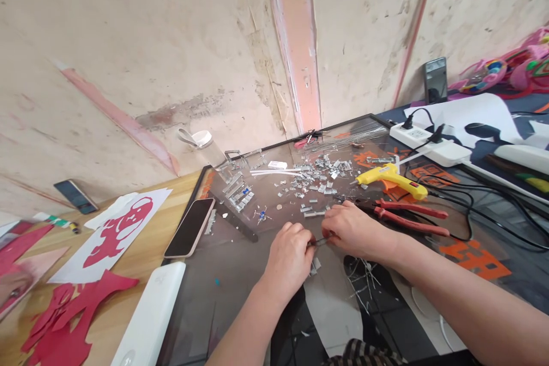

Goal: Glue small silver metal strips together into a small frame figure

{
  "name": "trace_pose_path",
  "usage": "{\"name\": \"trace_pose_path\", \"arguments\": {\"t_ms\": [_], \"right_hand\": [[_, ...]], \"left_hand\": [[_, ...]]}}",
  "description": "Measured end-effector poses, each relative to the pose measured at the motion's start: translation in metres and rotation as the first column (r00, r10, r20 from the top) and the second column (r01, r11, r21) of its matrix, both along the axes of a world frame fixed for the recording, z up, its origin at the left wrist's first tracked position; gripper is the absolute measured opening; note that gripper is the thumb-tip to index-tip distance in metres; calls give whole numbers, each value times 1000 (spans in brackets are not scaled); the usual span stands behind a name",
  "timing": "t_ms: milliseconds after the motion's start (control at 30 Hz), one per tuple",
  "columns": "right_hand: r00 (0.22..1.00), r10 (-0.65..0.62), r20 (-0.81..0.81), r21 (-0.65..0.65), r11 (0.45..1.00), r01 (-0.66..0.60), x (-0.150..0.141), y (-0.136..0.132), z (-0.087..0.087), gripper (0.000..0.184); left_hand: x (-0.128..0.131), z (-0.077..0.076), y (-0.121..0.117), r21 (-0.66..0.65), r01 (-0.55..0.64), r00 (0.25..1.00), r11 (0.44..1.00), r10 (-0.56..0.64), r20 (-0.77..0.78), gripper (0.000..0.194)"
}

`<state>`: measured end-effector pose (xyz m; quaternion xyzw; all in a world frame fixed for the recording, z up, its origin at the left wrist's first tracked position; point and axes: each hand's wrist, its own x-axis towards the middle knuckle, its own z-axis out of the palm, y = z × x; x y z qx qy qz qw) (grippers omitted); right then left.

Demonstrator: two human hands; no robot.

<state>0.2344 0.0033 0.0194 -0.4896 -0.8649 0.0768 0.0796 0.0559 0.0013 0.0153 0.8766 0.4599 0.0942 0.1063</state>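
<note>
My left hand [288, 254] and my right hand [354, 227] are close together above the dark tabletop. Between their pinched fingertips runs a small thin metal piece [321, 241], and both hands grip it; its exact kind is too small to tell. Just beyond the hands are scattered silvery metal bits [330, 174] and a small blue-and-silver piece [262, 215]. Red-handled pliers [412, 216] rest beside my right hand, their jaws partly hidden behind it. Below the right wrist lies a tangle of thin wire pieces [363, 280].
A yellow glue gun [392, 179] lies at right, near a white power strip [429, 146] with black cables. At left are a phone [190, 227], a white oblong case [150, 314] and red paper cutouts [72, 320]. A clear bottle [210, 151] stands by the wall.
</note>
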Motion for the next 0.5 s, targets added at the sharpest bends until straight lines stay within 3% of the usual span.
{"name": "trace_pose_path", "arguments": {"t_ms": [300, 500], "right_hand": [[1000, -14, -20, -63, 998, 13, 0, -1, 6, 9], [992, -68, -107, -3, 998, 68, 15, 5, 17, 15]], "left_hand": [[0, -1, 1, -10, -2, 1000, 1000, 2, -7, 11], [0, -1, 1, -23, -10, 1000, 1000, 10, 4, 10]]}}
